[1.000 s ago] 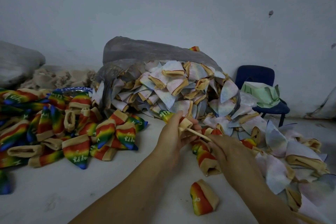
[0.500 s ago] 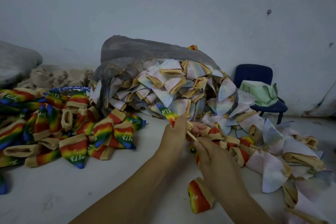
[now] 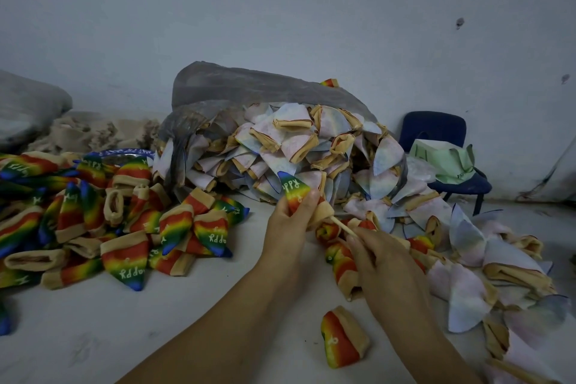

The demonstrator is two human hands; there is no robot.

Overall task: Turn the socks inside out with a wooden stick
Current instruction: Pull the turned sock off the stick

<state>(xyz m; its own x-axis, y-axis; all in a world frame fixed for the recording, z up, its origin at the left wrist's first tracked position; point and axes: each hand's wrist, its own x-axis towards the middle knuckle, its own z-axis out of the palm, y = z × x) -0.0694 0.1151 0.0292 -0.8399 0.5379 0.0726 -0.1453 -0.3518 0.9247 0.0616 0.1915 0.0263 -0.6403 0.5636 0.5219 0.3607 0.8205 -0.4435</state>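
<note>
Landmark: grey plastic bag (image 3: 249, 87) lying on its side against the wall (image 3: 280, 9), mouth facing the camera, pale inside-out socks (image 3: 296, 146) spilling out of it onto the floor (image 3: 93, 327).

Left hand (image 3: 290, 221), just in front of the bag mouth: fingers and thumb curled round a rainbow sock (image 3: 293, 188), blue toe pointing up toward the bag, tan cuff bunched at the lower right of the hand.

Wooden stick (image 3: 341, 226): thin and pale. Its far end goes into the tan cuff and its near end sits in the right hand. It slants down and away from the bag.

Right hand (image 3: 383, 259), in front of the bag and slightly right: fingertips pinching the stick's near end, back of the hand toward the camera.

A few rolled rainbow socks (image 3: 338, 262) lie under the right hand. One loose rainbow sock (image 3: 341, 341) lies alone on the floor, further in front of the bag, near the forearms.

Left of the bag: a big heap of rainbow socks (image 3: 109, 221), some with white lettering.

Right of the bag: more pale socks trailing toward the camera, a blue chair (image 3: 436, 131) by the wall, and green fabric (image 3: 445, 162) on its seat.
</note>
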